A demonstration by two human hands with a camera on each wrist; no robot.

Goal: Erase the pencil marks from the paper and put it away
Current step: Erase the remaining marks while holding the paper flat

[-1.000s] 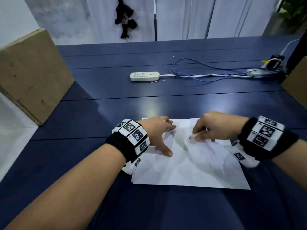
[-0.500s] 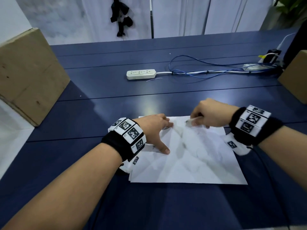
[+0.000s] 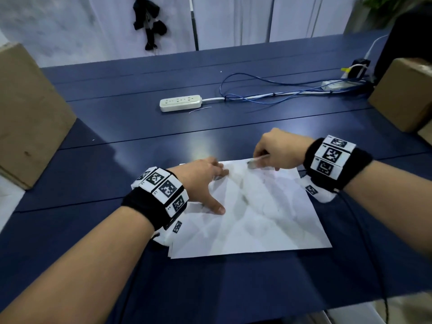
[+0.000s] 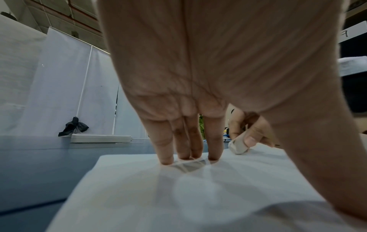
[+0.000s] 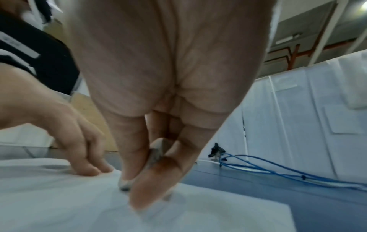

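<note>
Fingers (image 4: 213, 141) of your left hand (image 3: 201, 181) are straight and spread, tips pressed flat on the paper (image 3: 257, 220) to pin it to the blue table (image 3: 140, 127), while your right hand (image 3: 278, 148) pinches the eraser (image 4: 238, 146) between thumb and fingertips, its grey tip down on the sheet near the far edge, so you're in the rubbing step, nothing put away yet; faint grey smudges show mid-sheet, so I'd judge the next strokes belong there, with firm pinning so the paper won't crease
</note>
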